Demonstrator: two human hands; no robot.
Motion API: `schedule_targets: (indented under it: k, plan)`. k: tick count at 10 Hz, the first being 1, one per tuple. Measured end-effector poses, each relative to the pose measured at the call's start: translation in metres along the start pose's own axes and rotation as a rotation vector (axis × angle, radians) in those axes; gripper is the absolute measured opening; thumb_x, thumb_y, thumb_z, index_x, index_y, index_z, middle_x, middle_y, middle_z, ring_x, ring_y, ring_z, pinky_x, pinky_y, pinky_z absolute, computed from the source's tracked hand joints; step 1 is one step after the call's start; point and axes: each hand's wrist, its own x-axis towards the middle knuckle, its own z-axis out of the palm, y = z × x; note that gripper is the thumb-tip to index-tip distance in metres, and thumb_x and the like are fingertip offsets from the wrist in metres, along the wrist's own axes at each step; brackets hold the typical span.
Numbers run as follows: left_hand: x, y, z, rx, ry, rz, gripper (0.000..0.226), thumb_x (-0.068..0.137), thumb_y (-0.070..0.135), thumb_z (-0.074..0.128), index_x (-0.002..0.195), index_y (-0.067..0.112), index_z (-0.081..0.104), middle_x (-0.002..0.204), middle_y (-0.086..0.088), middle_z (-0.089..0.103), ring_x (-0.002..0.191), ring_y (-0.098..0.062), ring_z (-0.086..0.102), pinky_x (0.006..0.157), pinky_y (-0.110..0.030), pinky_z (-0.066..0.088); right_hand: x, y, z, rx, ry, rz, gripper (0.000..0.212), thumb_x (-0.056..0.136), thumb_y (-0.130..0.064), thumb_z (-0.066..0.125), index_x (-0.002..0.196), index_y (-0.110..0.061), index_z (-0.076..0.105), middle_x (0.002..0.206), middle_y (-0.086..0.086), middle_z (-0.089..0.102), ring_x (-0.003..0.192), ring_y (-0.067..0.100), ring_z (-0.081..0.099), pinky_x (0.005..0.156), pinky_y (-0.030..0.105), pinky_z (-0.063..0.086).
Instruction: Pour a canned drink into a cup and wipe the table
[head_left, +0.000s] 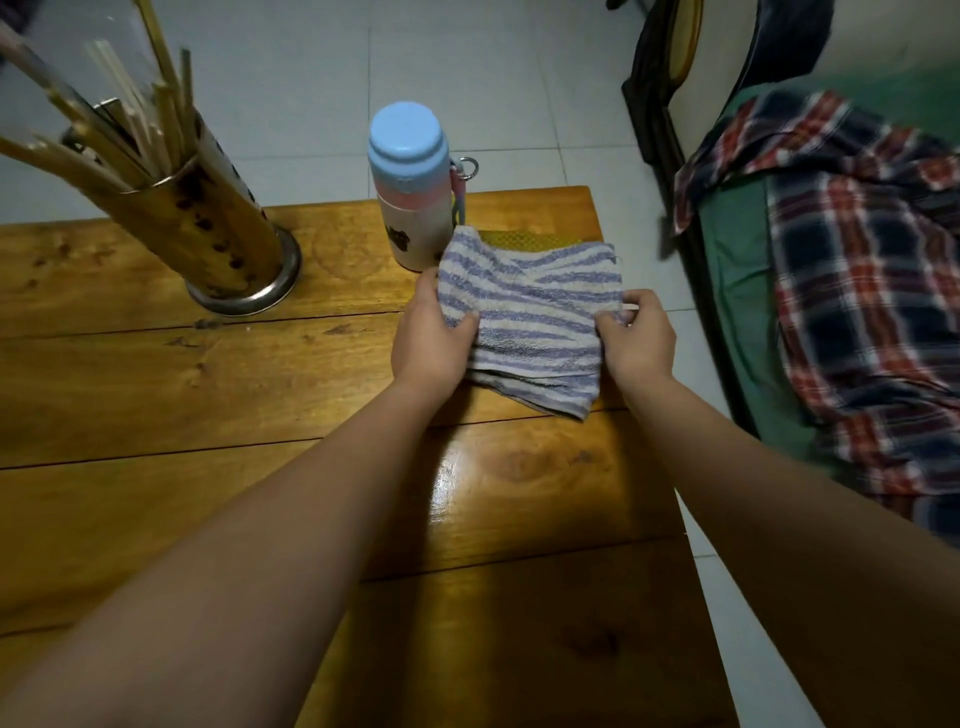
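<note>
where a wooden table (208, 395) fills the lower frame, checked cloth (857, 270) at right, chopstick holder (208, 223) upper left, striped towel (530, 317) centre right on the table, left hand (434, 338) and right hand (636, 340) pinching its sides, flask (413, 187) just behind

blue-lidded flask (410, 187) stands upright at the far table edge. perforated metal holder (218, 228) of chopsticks (130, 130) stands left of it, apart. plaid cloth (852, 291) lies on green surface (737, 270), right.
</note>
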Motion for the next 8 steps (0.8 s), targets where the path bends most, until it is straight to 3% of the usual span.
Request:
schedule_targets:
  k: [1,2,4,5,6,8]
  plan:
    - [0.0,-0.006,0.002,-0.006,0.0,0.023,0.068,0.086,0.02,0.06,0.143,0.029,0.023,0.13,-0.005,0.054,0.117,-0.023,0.051,0.094,-0.04,0.046,0.001,0.004,0.001,-0.021,-0.006,-0.017,0.032,0.091,-0.018,0.054,0.12,-0.006,0.049,0.091,0.003,0.053,0.078,0.016,0.05,0.065,0.023,0.035]
    - [-0.002,-0.009,0.002,0.037,-0.004,0.042,0.065,0.087,0.025,0.059,0.143,0.034,0.025,0.131,-0.005,0.051,0.118,-0.023,0.05,0.094,-0.04,0.046,0.001,0.003,-0.001,-0.06,-0.023,-0.025,0.034,0.091,-0.02,0.054,0.122,-0.006,0.049,0.091,0.004,0.054,0.079,0.019,0.051,0.063,0.02,0.032]
    - [-0.011,-0.001,-0.012,0.25,-0.028,0.01,0.053,0.09,0.032,0.053,0.139,0.021,0.036,0.128,-0.012,0.047,0.116,-0.028,0.047,0.089,-0.035,0.041,-0.008,0.001,-0.015,-0.2,-0.13,-0.093,0.039,0.091,-0.025,0.053,0.126,-0.007,0.047,0.119,0.015,0.057,0.106,0.03,0.054,0.079,0.03,0.041]
    - [-0.024,0.002,-0.03,0.393,-0.04,0.048,0.047,0.091,0.031,0.051,0.135,0.016,0.04,0.127,-0.014,0.046,0.115,-0.032,0.047,0.088,-0.039,0.042,-0.024,-0.003,-0.029,-0.354,-0.159,-0.181,0.039,0.091,-0.024,0.051,0.127,-0.008,0.045,0.123,0.016,0.052,0.107,0.031,0.052,0.082,0.033,0.04]
    - [-0.041,0.007,-0.054,0.576,-0.1,0.116,0.046,0.092,0.03,0.049,0.135,0.014,0.04,0.128,-0.015,0.047,0.116,-0.033,0.046,0.09,-0.04,0.041,-0.046,-0.012,-0.048,-0.563,-0.199,-0.343,0.039,0.092,-0.023,0.048,0.128,-0.008,0.043,0.125,0.016,0.049,0.11,0.033,0.049,0.083,0.036,0.041]
    - [-0.091,0.021,-0.114,0.994,-0.171,0.419,0.047,0.091,0.03,0.048,0.135,0.015,0.037,0.132,-0.01,0.046,0.121,-0.028,0.042,0.094,-0.038,0.037,-0.111,-0.044,-0.077,-0.843,-0.23,-0.742,0.039,0.091,-0.022,0.047,0.128,-0.008,0.045,0.129,0.013,0.051,0.116,0.031,0.047,0.094,0.042,0.035]
